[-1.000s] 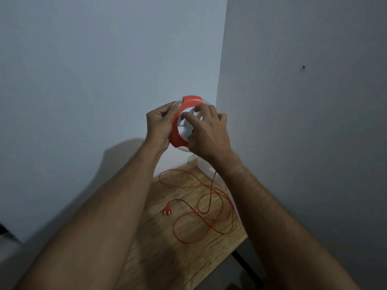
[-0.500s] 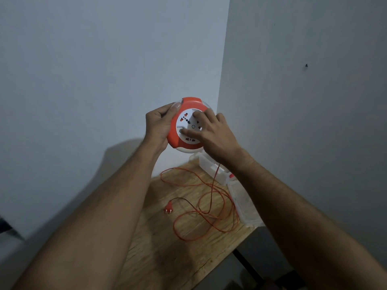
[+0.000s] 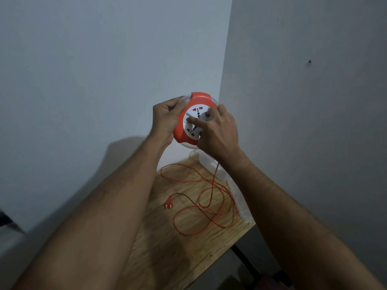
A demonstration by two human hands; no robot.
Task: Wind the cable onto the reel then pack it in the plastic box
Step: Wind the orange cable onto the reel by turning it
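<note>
A: What are the hands doing?

B: The left hand [image 3: 167,120] is clamped around the left rim of the orange cable reel [image 3: 193,120], held up in the air in front of the wall corner [image 3: 225,80]. The right hand [image 3: 219,132] lies over the reel's white socket face [image 3: 193,118], fingers pressed onto it rather than wrapped round anything.

A: Why that split?

B: My guess is one hand steadies the housing while the other turns the face to draw cable in. Holding it high lets the slack hang free.

A: And the cable?

B: The orange cable [image 3: 209,206] drops from under the right hand to the wooden table [image 3: 167,258] well below, where most of it lies in loose loops. Its plug [image 3: 169,203] rests apart from the loops, on their left.

A: So winding is far from done?

B: It looks so. The clear plastic box [image 3: 211,164] sits on the table against the right wall, just below the reel, partly hidden by the right wrist.
</note>
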